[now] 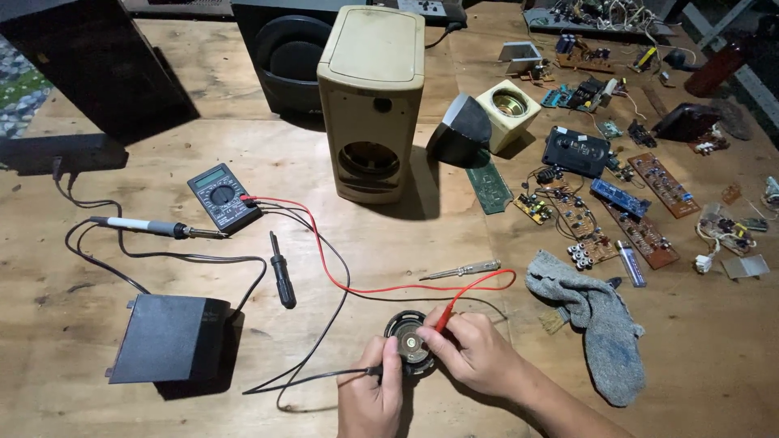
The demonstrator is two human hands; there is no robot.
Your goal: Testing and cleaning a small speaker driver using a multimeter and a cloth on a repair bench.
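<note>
low in the centre of the frame, a small round speaker driver (pixel 408 344) lies magnet-up on the wooden table (pixel 454 243), and both hands close in on it. the left hand (pixel 371 397) pinches the black probe (pixel 375 371) against the driver's left edge; the right hand (pixel 475 353) pinches the red probe (pixel 442 323) near its tip and presses it at the top of the driver. their red lead (pixel 357 285) and black lead (pixel 320 324) run up and left to a multimeter (pixel 221 197) in the left middle of the frame, its display too small to make out. the risk, as i judge it, is a probe tip slipping off a tiny terminal, since the driver sits loose and can rock or turn under pressure. the slack red lead loops near a test screwdriver (pixel 461 268), and a tug could drag the meter or disturb the soldering iron (pixel 154 228) beside it.
</note>
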